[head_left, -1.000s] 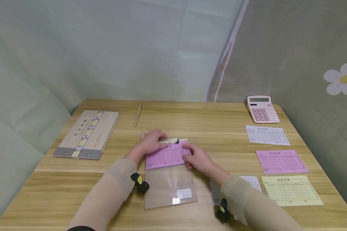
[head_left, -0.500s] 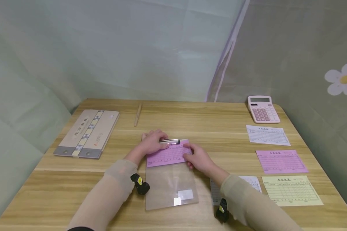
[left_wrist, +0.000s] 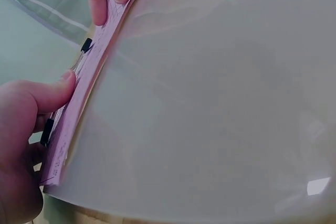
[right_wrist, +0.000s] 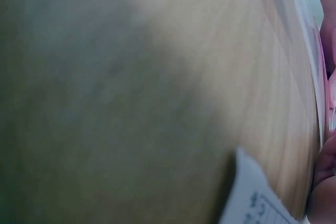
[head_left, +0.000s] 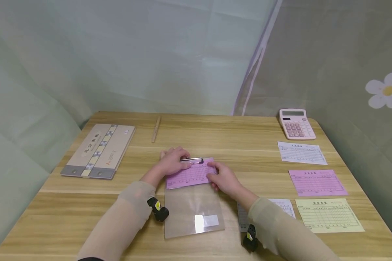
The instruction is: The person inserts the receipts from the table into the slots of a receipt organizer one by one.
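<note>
A clear clipboard (head_left: 189,208) lies in front of me with a pink form slip (head_left: 184,177) across its top end. The metal clip (head_left: 193,160) overlaps the slip's upper edge. My left hand (head_left: 173,161) grips the clip, its thumb lying over the clip and slip and its fingers behind, partly hidden. At the slip's right edge, my right hand (head_left: 226,179) pinches the paper between thumb and fingers. In the left wrist view the pink slip (left_wrist: 79,95) shows edge-on with paler paper layers beneath it. The right wrist view catches just part of the hands at its right border.
A white slip (head_left: 284,206) lies partly under my right forearm. Further right are a yellow slip (head_left: 330,215), another pink slip (head_left: 318,182), a white-blue slip (head_left: 302,153) and a pink calculator (head_left: 296,124). On the left lie a ledger folder (head_left: 98,151) and a pen (head_left: 156,129).
The pink slip has slid slightly up the clipboard, further under the clip, and a second paper edge now peeks out below it. Both hands stay almost where they were.
</note>
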Demonstrator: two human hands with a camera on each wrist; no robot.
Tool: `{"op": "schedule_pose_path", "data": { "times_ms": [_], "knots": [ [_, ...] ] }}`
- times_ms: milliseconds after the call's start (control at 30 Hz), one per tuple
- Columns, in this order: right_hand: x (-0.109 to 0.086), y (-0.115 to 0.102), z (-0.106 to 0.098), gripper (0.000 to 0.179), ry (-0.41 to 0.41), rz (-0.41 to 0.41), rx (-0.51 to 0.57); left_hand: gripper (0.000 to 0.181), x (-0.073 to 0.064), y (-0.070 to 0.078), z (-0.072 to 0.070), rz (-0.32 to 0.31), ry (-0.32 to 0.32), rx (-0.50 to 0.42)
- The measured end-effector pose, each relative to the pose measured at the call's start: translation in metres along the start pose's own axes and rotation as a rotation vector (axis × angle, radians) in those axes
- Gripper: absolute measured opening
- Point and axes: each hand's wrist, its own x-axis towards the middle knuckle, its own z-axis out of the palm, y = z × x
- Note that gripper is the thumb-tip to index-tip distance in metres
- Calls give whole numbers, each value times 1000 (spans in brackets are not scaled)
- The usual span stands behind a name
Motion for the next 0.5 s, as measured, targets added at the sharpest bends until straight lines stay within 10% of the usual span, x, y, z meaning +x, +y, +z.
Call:
{"op": "schedule_pose_path", "data": {
  "times_ms": [500],
  "knots": [
    [-4, 1, -10, 56, -17, -2, -19, 43, -2, -2, 4, 18, 14, -20]
  ]
}}
